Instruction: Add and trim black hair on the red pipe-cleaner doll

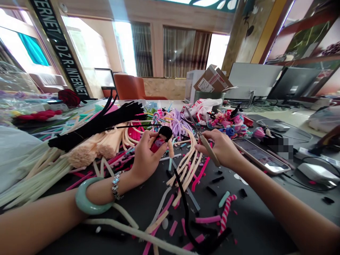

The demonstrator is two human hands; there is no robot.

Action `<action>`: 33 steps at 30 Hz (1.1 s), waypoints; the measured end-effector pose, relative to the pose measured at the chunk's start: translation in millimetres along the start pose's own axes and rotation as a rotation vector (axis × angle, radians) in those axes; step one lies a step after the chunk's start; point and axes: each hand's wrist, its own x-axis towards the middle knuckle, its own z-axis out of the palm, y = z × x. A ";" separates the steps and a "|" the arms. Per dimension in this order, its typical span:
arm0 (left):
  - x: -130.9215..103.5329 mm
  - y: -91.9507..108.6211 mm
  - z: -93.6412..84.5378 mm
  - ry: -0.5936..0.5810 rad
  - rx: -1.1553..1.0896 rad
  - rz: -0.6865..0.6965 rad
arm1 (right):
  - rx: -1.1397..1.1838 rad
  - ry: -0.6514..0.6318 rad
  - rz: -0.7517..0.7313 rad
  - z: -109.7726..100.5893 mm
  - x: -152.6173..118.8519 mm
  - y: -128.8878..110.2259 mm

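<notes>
Near the middle of the frame, the fingers of my left hand [145, 157] are pinched closed around a small fuzzy doll with black hair, a red body and peach limbs [165, 133]. I'd judge it feather-light, soft and grippy, though easily squashed or bent (that fuzz hides wire, I suspect), so its firm red middle seems the place to hold, leaving head and limbs free. Just right of it, my right hand [220, 145] has its fingers wrapped round a slim metal tool with a tan handle [209, 148], above loose peach chenille stems [191, 157] strewn across the dark table [249, 219].
</notes>
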 end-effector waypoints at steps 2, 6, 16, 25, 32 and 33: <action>-0.1 -0.1 -0.2 -0.010 0.005 0.010 | -0.081 0.044 -0.005 2.8 -0.4 1.9; -0.5 -0.1 -0.4 -0.017 -0.009 0.008 | -0.160 0.046 -0.018 6.9 -1.2 4.0; -0.6 -1.4 0.6 -0.018 -0.014 -0.025 | -0.184 0.082 -0.024 11.2 -4.1 2.9; -0.2 -2.0 1.0 -0.021 -0.019 0.006 | 0.023 0.097 0.045 11.9 -0.5 8.9; -0.9 -4.8 1.7 -0.023 -0.054 -0.011 | 0.180 0.035 0.058 13.0 -1.7 5.5; -1.0 -5.1 1.8 -0.022 -0.058 -0.015 | 0.189 0.025 0.048 14.0 -2.2 5.0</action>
